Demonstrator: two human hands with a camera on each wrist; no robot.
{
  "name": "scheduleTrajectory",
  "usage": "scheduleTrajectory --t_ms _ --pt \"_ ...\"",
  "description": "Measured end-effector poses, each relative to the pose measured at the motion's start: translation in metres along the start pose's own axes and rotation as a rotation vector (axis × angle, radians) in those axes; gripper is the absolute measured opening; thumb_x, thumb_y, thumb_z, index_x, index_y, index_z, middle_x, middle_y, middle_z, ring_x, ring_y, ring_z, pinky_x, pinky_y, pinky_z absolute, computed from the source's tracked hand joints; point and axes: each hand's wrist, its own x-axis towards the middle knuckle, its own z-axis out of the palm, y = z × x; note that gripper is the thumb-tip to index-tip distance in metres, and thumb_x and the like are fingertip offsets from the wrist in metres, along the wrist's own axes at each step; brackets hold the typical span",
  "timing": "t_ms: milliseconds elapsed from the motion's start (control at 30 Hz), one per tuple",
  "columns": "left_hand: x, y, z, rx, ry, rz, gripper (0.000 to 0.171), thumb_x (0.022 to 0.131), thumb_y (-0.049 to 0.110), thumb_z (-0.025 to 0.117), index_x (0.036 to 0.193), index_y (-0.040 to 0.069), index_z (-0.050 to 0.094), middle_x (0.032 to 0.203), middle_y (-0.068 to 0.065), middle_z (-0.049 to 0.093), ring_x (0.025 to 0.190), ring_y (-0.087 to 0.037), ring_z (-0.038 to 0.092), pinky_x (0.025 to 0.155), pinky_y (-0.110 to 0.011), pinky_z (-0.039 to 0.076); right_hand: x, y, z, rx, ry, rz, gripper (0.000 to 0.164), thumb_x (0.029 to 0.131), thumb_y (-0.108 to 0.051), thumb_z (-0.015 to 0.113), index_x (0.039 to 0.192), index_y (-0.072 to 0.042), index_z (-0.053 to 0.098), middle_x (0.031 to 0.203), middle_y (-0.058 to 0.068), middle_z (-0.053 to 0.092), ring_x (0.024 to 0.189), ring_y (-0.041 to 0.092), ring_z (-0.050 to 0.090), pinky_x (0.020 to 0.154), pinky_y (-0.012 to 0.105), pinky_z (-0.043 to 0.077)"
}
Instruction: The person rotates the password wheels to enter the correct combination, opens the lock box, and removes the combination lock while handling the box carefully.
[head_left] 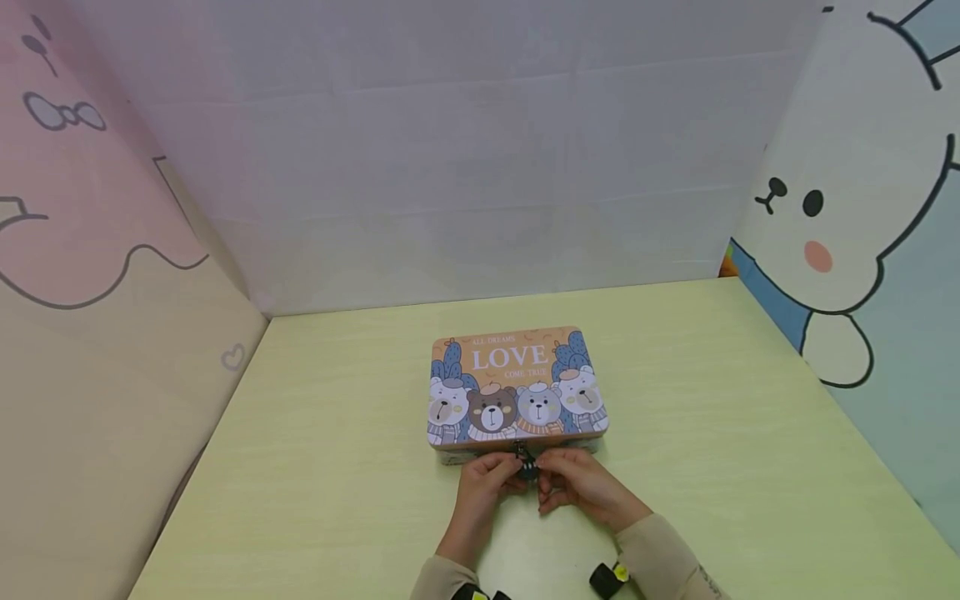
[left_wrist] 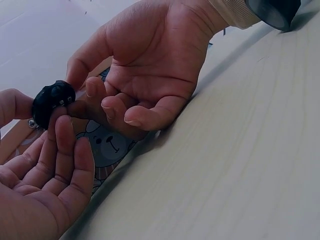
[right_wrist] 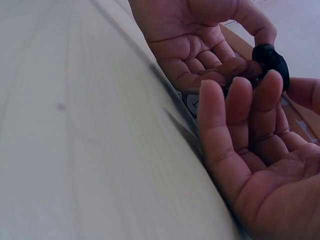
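Observation:
A small black padlock (head_left: 528, 469) hangs at the front clasp of a rectangular tin box (head_left: 517, 360) printed with cartoon bears and the word LOVE. From the left side, my left hand (head_left: 480, 496) pinches the padlock between thumb and finger. My right hand (head_left: 588, 487) pinches its other side, with the remaining fingers loosely curled below. In the left wrist view, small markings show on the dark face of the padlock (left_wrist: 53, 102). The right wrist view has the padlock (right_wrist: 272, 62) partly hidden behind fingertips. The tin's lid is closed.
The tin stands on a pale yellow-green wooden table (head_left: 322, 467). A white sheet (head_left: 480, 167) rises behind the table's far edge. Panels with cartoon drawings flank it, a pink and cream one (head_left: 90, 375) on the left and a bear panel (head_left: 847, 250) on the right.

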Motion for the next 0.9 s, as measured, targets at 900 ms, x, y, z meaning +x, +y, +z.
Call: scheduleTrajectory --t_ms 900 --pt "0.0019 -0.0031 -0.0014 0.012 -0.011 0.005 0.015 0.087 -0.001 0.063 0.093 -0.014 0.066 0.076 0.0 0.067 0.061 -0.012 0.062 0.062 -0.023 0.055 -0.0002 0.0004 -0.0013 0.015 0.029 0.01 0.022 0.101 -0.011 0.046 0.088 -0.015 0.063 0.075 0.0 0.06 0.069 0.012 0.061 0.066 0.033 0.06"
